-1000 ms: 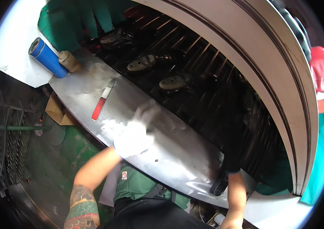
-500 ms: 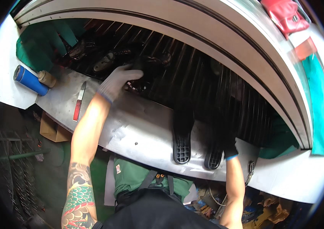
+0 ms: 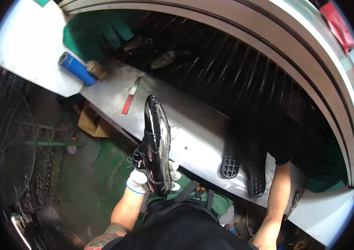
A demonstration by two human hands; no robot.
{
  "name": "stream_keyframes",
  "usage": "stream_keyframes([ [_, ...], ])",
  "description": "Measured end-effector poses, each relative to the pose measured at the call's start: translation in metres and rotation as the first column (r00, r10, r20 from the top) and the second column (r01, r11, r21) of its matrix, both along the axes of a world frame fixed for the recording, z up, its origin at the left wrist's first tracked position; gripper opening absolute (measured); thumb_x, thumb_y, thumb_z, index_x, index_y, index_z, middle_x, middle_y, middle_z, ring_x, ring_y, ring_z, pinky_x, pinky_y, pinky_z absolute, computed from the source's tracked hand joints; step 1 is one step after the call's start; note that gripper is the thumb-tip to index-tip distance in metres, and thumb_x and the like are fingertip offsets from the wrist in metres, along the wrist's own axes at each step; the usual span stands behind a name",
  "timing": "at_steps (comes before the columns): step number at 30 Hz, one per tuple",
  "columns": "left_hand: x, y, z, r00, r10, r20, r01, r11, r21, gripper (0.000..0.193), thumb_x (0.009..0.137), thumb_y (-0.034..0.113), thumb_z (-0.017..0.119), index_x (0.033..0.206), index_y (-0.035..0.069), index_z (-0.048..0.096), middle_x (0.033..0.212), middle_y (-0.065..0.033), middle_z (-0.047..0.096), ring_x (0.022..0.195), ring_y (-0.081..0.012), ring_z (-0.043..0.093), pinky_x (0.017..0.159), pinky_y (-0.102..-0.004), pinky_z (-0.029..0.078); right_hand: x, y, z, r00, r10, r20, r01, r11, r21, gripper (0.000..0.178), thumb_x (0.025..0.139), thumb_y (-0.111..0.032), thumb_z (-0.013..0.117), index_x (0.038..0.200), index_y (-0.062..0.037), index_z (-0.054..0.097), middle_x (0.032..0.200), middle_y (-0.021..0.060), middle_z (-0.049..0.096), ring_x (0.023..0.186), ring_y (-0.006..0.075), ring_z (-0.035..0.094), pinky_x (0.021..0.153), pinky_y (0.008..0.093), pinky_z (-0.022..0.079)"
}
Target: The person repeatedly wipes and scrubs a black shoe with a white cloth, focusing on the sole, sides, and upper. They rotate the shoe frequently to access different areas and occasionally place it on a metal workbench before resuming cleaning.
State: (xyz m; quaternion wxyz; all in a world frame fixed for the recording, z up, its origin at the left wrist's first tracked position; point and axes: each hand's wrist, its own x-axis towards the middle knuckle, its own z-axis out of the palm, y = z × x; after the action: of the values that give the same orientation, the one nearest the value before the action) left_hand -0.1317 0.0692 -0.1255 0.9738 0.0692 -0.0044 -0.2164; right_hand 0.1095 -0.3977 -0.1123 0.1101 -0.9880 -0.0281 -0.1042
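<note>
My left hand (image 3: pixel 138 182), in a white glove, is wrapped round the heel end of a glossy black lace-up shoe (image 3: pixel 152 137). The shoe points away from me, tilted on its side, with a rough greyish band along its lower edge. My right hand (image 3: pixel 280 152) reaches into deep shadow at the right, its wrist showing a blue cuff edge; its fingers are lost in the dark. Left of it, two black shoe soles, a left one (image 3: pixel 230 166) and a right one (image 3: pixel 256 183), lie with gridded heel ends over the metal ledge (image 3: pixel 197 141).
A red-handled knife (image 3: pixel 128 104) lies on the ledge, beside a blue cylinder (image 3: pixel 76 68) and a small beige container (image 3: pixel 95 69). Beyond are dark rollers and another shoe (image 3: pixel 163 60). A curved pale housing (image 3: pixel 243 29) arches overhead. A cardboard box (image 3: pixel 93 121) stands below left.
My left hand has come back from the rollers toward my body and now holds the black shoe. The view has shifted left. My right hand stays near the soles.
</note>
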Motion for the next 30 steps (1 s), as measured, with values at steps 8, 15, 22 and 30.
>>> stream_keyframes([
  [8,-0.010,0.003,0.035,0.988,0.033,-0.152,-0.033,0.999,0.000,0.082,0.088,0.044,0.077,0.147,-0.005,0.049,0.147,-0.0219,0.055,0.135,-0.0480,0.054,0.112,-0.0768,0.035,-0.011,0.120,0.011,0.848,0.527,0.054,-0.512,0.790,0.336,0.038,0.101,-0.015,0.059,0.137,-0.0020,0.061,0.132,0.0198,0.065,0.127,0.0336,0.060,0.109,0.0433,0.046],
  [15,0.000,-0.018,0.054,0.924,0.300,-0.235,-0.181,0.888,0.423,0.054,0.097,0.041,0.066,0.135,0.004,0.062,0.130,-0.0114,0.065,0.119,-0.0352,0.063,0.106,-0.0607,0.047,-0.011,0.179,0.010,0.856,0.516,0.018,-0.402,0.644,0.651,0.038,0.107,-0.018,0.054,0.139,0.0002,0.060,0.135,0.0179,0.065,0.128,0.0305,0.061,0.111,0.0411,0.047],
  [22,-0.020,-0.024,0.041,0.897,0.223,0.381,-0.396,0.025,0.918,0.098,0.079,0.020,0.089,0.158,0.003,0.033,0.144,-0.0162,0.059,0.130,-0.0288,0.061,0.114,-0.0445,0.048,-0.022,0.191,0.017,0.867,0.494,-0.072,0.131,-0.086,0.988,0.033,0.109,-0.020,0.056,0.136,-0.0020,0.062,0.123,0.0076,0.069,0.114,0.0157,0.065,0.100,0.0335,0.053],
  [30,0.000,-0.049,0.058,0.884,0.066,0.463,-0.424,-0.305,0.853,0.085,0.070,0.014,0.091,0.143,-0.001,0.049,0.124,-0.0141,0.069,0.111,-0.0249,0.069,0.099,-0.0366,0.055,-0.050,0.186,0.083,0.726,0.685,0.061,0.125,-0.220,0.968,0.068,0.091,-0.008,0.081,0.151,-0.0061,0.049,0.148,0.0127,0.057,0.136,0.0227,0.056,0.116,0.0397,0.046],
])
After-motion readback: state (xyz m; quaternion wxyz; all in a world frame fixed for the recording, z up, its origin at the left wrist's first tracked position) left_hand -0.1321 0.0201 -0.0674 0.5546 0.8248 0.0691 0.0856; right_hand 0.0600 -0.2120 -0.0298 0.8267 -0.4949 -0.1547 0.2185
